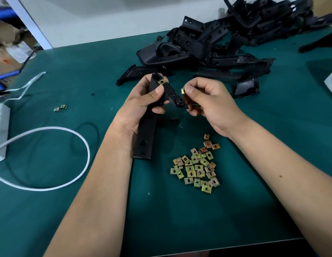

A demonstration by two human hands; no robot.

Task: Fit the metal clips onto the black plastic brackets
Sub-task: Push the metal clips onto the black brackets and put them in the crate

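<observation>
Fitting second clip, I judge | my left hand (143,97) grips the long black plastic bracket (152,115) above the green mat (68,201), one brass-coloured square metal clip (161,82) already seated near its top | my right hand (208,101) pinches another small brass clip (183,91) just beside the bracket's free tab | next: line up the clip's mouth and push on

bracket heap (226,39) blocking far right, clip pile (196,165) near, white cable (55,156) left, mat (68,75) between seemingly open
</observation>
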